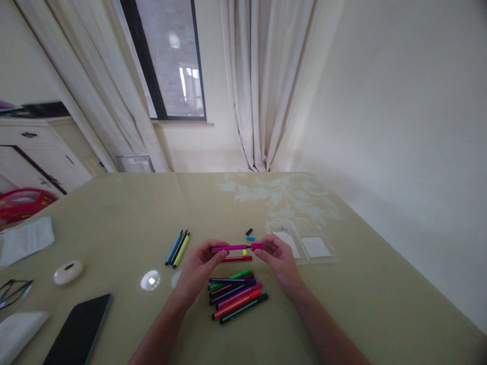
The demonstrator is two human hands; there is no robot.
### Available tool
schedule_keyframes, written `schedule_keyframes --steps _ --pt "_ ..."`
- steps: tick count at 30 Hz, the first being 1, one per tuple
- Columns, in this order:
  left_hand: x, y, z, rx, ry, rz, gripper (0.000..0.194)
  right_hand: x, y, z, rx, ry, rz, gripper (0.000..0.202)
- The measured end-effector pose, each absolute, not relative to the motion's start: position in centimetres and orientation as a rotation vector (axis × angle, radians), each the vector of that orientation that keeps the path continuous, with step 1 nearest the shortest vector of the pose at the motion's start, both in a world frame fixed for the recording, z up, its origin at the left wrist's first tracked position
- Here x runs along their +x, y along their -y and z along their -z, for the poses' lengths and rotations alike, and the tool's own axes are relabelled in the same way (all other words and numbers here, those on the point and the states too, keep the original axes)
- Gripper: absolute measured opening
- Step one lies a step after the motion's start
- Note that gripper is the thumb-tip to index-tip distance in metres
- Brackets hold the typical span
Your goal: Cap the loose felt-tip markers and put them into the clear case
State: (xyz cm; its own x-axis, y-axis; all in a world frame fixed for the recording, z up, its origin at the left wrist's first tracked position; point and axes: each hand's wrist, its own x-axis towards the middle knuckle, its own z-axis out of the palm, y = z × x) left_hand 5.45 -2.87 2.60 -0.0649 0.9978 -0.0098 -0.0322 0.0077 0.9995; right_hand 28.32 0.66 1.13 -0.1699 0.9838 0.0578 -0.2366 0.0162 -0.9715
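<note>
My left hand (201, 263) is closed round the barrel of a magenta felt-tip pen (234, 248), held level above the table. The pen's dark tip shows at its right end. Between the thumb and fingers of my right hand (279, 257) is the magenta cap (257, 246), right at the tip. Just beyond lie a black cap (249, 231), a blue cap (250, 238) and a yellow cap (245, 252). A red felt-tip pen (238, 258) rests under the held one. Several capped pens (238, 300) are heaped nearer me. Three uncapped pens (178, 249) lie to the left.
A clear plastic case (333, 253) with white cards lies open at the right. Leftward are a black phone (81, 329), a white oval object (68, 272), glasses (13, 294) and a tissue pack (28, 241). A wall borders the table's right edge.
</note>
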Motion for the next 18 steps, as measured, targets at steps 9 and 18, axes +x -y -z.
schedule_keyframes --steps 9,18 --pt "6.03 2.79 -2.15 1.138 -1.207 -1.246 0.034 28.16 -0.37 -1.16 -0.965 1.219 -1.376 0.027" --pt "5.85 3.04 -1.76 1.087 -1.209 -1.235 0.037 27.92 0.18 -0.80 -1.003 1.211 -1.328 0.028"
